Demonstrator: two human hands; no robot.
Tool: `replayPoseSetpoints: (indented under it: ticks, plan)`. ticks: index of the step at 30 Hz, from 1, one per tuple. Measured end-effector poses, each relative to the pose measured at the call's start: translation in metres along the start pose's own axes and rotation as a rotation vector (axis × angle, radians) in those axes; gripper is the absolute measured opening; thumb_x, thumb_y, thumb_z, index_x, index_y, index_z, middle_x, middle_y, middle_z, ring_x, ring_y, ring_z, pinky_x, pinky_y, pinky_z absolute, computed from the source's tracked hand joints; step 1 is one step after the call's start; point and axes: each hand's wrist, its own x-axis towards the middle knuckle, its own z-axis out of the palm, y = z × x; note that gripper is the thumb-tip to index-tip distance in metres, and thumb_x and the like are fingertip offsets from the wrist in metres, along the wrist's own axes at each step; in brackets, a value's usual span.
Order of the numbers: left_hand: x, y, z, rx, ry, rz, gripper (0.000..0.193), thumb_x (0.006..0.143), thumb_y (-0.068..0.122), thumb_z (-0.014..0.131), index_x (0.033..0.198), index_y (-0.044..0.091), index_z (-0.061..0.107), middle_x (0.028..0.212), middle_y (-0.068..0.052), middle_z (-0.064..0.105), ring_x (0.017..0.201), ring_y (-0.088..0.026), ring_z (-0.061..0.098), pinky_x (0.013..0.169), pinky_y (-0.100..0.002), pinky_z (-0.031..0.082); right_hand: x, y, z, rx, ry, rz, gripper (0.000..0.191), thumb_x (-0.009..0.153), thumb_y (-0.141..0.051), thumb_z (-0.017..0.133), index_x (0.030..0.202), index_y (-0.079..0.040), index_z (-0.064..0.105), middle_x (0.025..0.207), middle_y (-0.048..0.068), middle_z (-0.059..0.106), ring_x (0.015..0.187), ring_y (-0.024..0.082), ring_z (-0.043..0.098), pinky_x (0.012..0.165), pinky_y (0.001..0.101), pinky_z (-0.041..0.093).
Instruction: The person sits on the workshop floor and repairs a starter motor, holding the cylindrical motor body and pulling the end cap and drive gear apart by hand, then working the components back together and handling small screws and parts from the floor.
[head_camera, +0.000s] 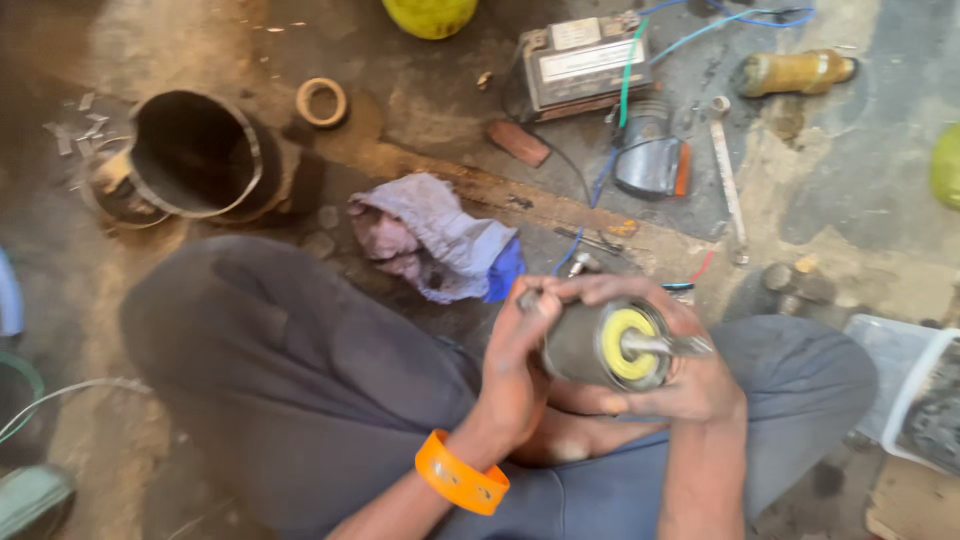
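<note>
The person sits cross-legged on the stained concrete floor (830, 190), both hands together over the lap. The left hand (515, 365), with an orange band (461, 473) on its wrist, closes its grip around the rear of a dark grey metal cylinder with a yellow ring and a steel shaft at its face (608, 345); its fingers are pressed onto the top edge. The right hand (690, 375) cradles the cylinder from below and at 3 o'clock, grip wrapped tight on the body, the shaft poking out past the fingers.

As for progress, the cylinder is off the floor and held up for work, with its end face bare; what has been fitted or removed I cannot tell.

Around them: a crumpled lilac and blue rag (435, 238) at 11 o'clock of the hands, a wide dark metal pipe section (190, 155) further at 10 o'clock, a grey boxy battery with wires (580, 65) at 12 o'clock, a long steel spanner (728, 180) at 1 o'clock.
</note>
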Motion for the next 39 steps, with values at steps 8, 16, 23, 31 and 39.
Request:
replayPoseSetpoints:
  ticks: [8, 16, 23, 31, 39]
  plan:
    - [0.007, 0.004, 0.001, -0.115, 0.018, -0.036, 0.038, 0.101, 0.034, 0.052, 0.130, 0.009, 0.056, 0.124, -0.005, 0.061, 0.120, -0.016, 0.057, 0.106, -0.035, 0.045, 0.010, -0.007, 0.020, -0.009, 0.231, 0.076, 0.078, 0.075, -0.022, 0.088, 0.140, 0.001, 0.052, 0.142, 0.017, 0.064, 0.138, 0.024, 0.059, 0.120, 0.0396, 0.045]
    - [0.021, 0.001, -0.011, -0.048, 0.035, 0.036, 0.029, 0.106, 0.027, 0.061, 0.123, 0.005, 0.058, 0.114, -0.006, 0.064, 0.106, -0.015, 0.063, 0.096, -0.033, 0.053, 0.010, -0.010, 0.026, -0.306, 0.101, -0.032, 0.087, 0.069, -0.022, 0.094, 0.145, -0.005, 0.054, 0.152, 0.017, 0.057, 0.155, 0.029, 0.043, 0.130, 0.0452, 0.033]
    - [0.020, 0.028, -0.024, -0.467, -0.188, -0.292, 0.036, 0.104, 0.045, 0.049, 0.113, 0.011, 0.058, 0.097, -0.015, 0.069, 0.072, -0.035, 0.072, 0.048, -0.038, 0.050, -0.025, -0.003, -0.050, 0.633, 0.498, -0.286, 0.071, 0.099, -0.066, 0.061, 0.144, -0.011, 0.052, 0.130, 0.008, 0.063, 0.121, 0.023, 0.059, 0.102, 0.0423, 0.046]
    - [0.015, 0.072, -0.015, -0.368, -0.124, -0.013, 0.035, 0.107, 0.040, 0.047, 0.115, 0.007, 0.055, 0.100, -0.020, 0.068, 0.076, -0.037, 0.071, 0.051, -0.040, 0.053, -0.041, 0.036, -0.104, 0.619, 0.560, -0.177, 0.045, 0.110, -0.043, 0.058, 0.137, -0.007, 0.055, 0.113, 0.007, 0.067, 0.099, 0.020, 0.064, 0.090, 0.0337, 0.049]
    - [0.022, 0.093, -0.030, -0.400, 0.105, 0.222, 0.016, 0.099, 0.026, 0.054, 0.103, 0.011, 0.051, 0.098, -0.010, 0.065, 0.091, -0.030, 0.070, 0.069, -0.044, 0.060, 0.081, 0.010, -0.063, -0.431, 0.492, 0.120, 0.020, 0.098, -0.005, 0.065, 0.118, 0.001, 0.065, 0.109, 0.009, 0.073, 0.096, 0.015, 0.069, 0.082, 0.0280, 0.055]
